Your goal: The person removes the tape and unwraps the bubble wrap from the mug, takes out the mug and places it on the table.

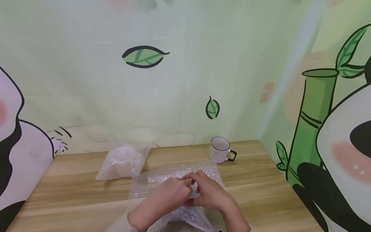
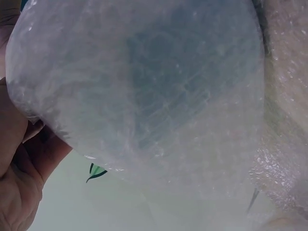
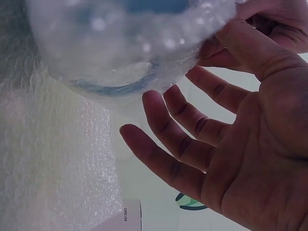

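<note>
A bundle wrapped in bubble wrap (image 1: 188, 214) lies between both hands at the front of the table. Through the layers a blue-rimmed round shape (image 3: 113, 89) shows in the right wrist view, and a bluish patch (image 2: 183, 72) in the left wrist view; what it is stays hidden. My left hand (image 1: 175, 193) pinches the wrap's edge from the left, fingers curled. From the right, my right hand (image 1: 210, 191) holds the wrap between thumb and forefinger, its other fingers (image 3: 159, 115) spread along the bundle. The two hands meet at the fingertips.
A flat bubble wrap sheet (image 1: 145, 185) spreads under the bundle. Behind it to the right stands a white mug (image 1: 218, 151) with a black rim and handle. At the back left sits another bubble-wrapped bundle (image 1: 123, 162). A printed curtain (image 1: 185, 80) hangs behind the wooden table (image 1: 72, 190).
</note>
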